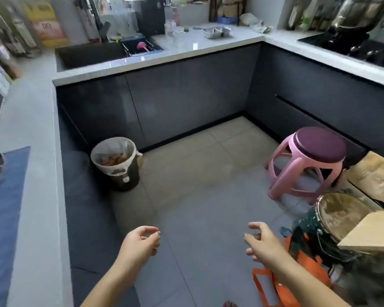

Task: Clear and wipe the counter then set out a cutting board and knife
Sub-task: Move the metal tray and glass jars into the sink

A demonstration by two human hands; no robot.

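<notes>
The pale counter (pixel 200 44) runs along the far wall and down both sides. On its far stretch stand a metal tray (pixel 216 32), clear glass jars (pixel 177 33) and a crumpled cloth or bag (pixel 256 24). My left hand (pixel 140 241) and my right hand (pixel 263 242) hang low over the floor, far from the counter, fingers loosely curled and holding nothing. No cutting board or knife can be made out.
A dark sink (pixel 91 54) with a rack holding a pink utensil (pixel 142 46) is at the far left. A lined bin (pixel 116 162) and a pink stool (pixel 308 160) stand on the floor. Boxes, a paint bucket (pixel 333 216) and an orange bag (pixel 275 284) crowd the right. A blue mat (pixel 7 207) lies left.
</notes>
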